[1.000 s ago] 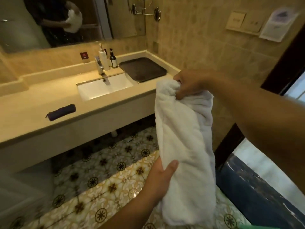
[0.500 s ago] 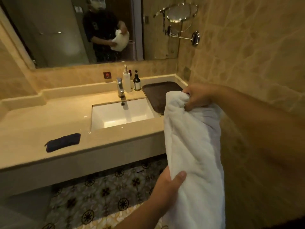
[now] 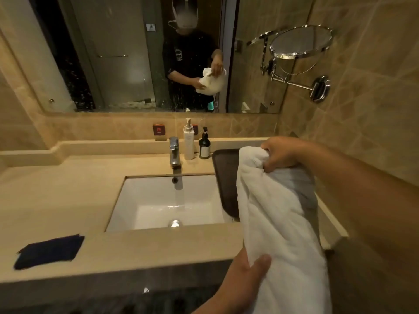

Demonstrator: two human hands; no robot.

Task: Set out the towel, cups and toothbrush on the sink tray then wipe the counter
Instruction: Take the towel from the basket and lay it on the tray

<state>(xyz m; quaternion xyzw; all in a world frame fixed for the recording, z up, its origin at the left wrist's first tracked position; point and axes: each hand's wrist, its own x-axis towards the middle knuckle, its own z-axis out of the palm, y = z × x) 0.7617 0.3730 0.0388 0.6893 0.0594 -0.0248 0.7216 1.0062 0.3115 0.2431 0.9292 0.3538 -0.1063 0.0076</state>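
This is looking like a hotel-style bathroom. A white basin (image 3: 167, 200) is sitting sunk into a beige stone counter (image 3: 56, 200), with a chrome faucet (image 3: 174, 154) standing just behind the basin and two pump bottles (image 3: 188, 143) beside it (one white, one dark). Above the basin a wall mirror (image 3: 136, 53) is hanging, and right of it a round shaving mirror (image 3: 300, 41) is jutting from tiled wall.

faucet (image 3: 174, 152) behind basin | white pump bottle (image 3: 188, 145), dark pump bottle (image 3: 204, 147) beside it | dark cloth (image 3: 49, 251) front-left | round wall mirror (image 3: 300, 43)
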